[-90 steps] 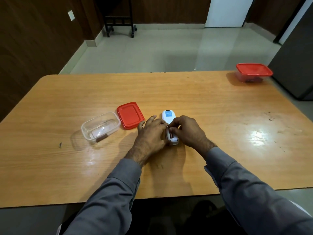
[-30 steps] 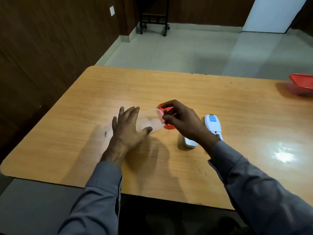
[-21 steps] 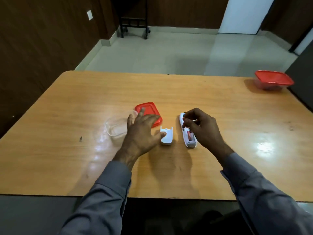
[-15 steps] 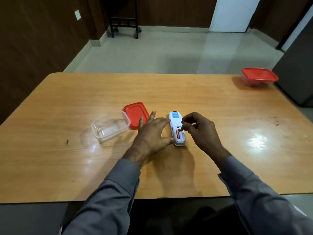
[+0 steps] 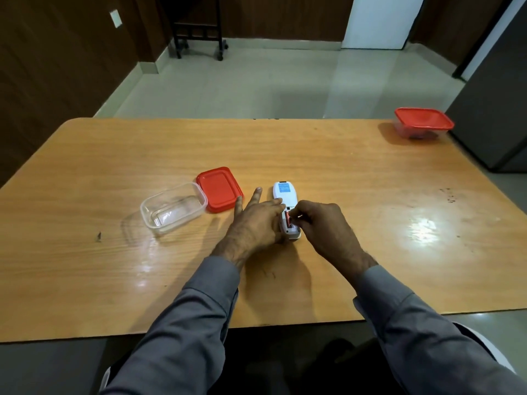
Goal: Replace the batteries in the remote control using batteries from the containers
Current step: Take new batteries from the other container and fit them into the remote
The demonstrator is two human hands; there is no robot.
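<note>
A white remote control (image 5: 285,195) lies face down at the middle of the wooden table (image 5: 313,149), with its battery bay uncovered. A red battery (image 5: 288,217) sits in the bay. My right hand (image 5: 322,223) has its fingertips curled at the bay and pinches this battery. My left hand (image 5: 256,220) rests flat with straight fingers against the remote's left side, steadying it. The bay's cover is hidden from view.
A clear open container (image 5: 174,208) stands left of my hands, its red lid (image 5: 219,189) beside it. A second container with a red lid (image 5: 423,123) sits at the far right corner. A dark cabinet (image 5: 496,109) stands right of the table.
My right hand has come down onto the battery bay and its fingertips have closed on the red battery. My left hand has slid closer against the remote's side.
</note>
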